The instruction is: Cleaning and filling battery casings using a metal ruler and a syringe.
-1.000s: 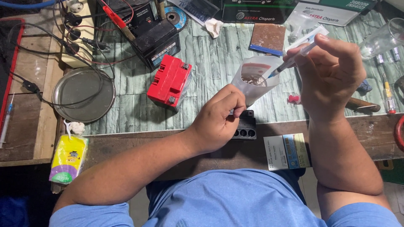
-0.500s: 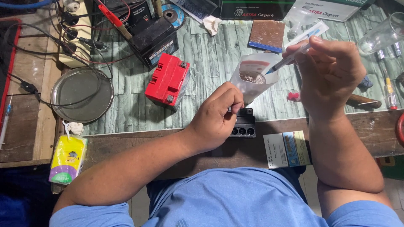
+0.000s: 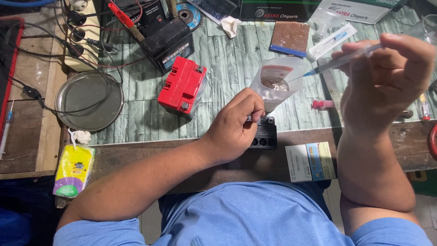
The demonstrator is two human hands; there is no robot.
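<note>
My left hand (image 3: 236,125) grips the lower part of a clear plastic cup (image 3: 277,82) that holds a little dark brown liquid, tilted toward the right. My right hand (image 3: 384,79) holds a thin syringe (image 3: 341,60) slanting down to the left, its needle tip dipping into the cup's mouth. A small black battery block (image 3: 265,135) sits on the bench edge just under my left hand.
A red battery (image 3: 183,85) and a larger black battery (image 3: 167,42) with clip leads lie to the left. A round metal plate (image 3: 88,101), a brown sanding block (image 3: 289,38), a packaged syringe (image 3: 331,41), a small pink cap (image 3: 322,105) and a printed card (image 3: 310,161) surround them.
The cup and syringe stay together; the syringe has tilted a little flatter and its tip sits further inside the cup. Both hands have barely shifted.
</note>
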